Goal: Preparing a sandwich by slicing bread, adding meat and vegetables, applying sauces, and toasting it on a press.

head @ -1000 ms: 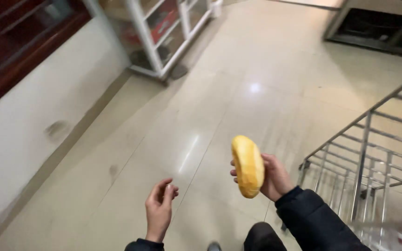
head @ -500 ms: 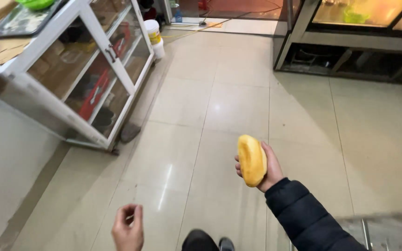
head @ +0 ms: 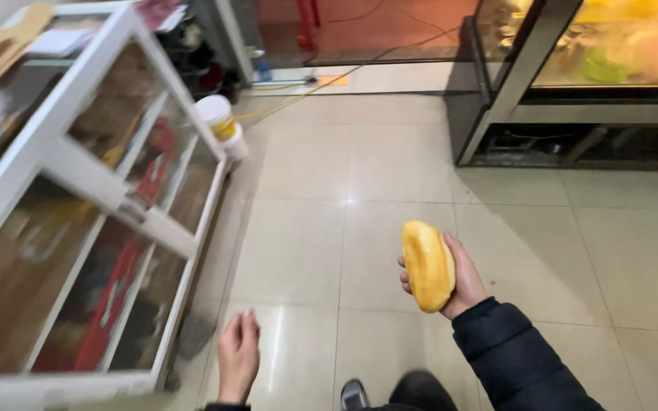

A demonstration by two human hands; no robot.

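A golden bread roll (head: 427, 266) stands nearly upright in my right hand (head: 458, 280), whose fingers wrap its back side. The dark padded sleeve runs from that wrist to the bottom right. My left hand (head: 237, 354) hangs low at the bottom centre-left, fingers loosely together and pointing down, holding nothing. It is close to the lower corner of a white-framed glass cabinet (head: 127, 205). A dark shoe (head: 354, 396) shows between the hands over the beige tiled floor (head: 329, 228).
The white glass cabinet fills the left side, with goods behind its panes. A white bucket (head: 221, 125) stands at its far end. A dark-framed glass display counter (head: 573, 84) lit yellow stands at the top right. A yellow cable crosses the far floor.
The view has swung forward along the floor; the white cabinet now fills the left and the display counter is nearer. The roll stays in my right hand; my left hand hangs lower.
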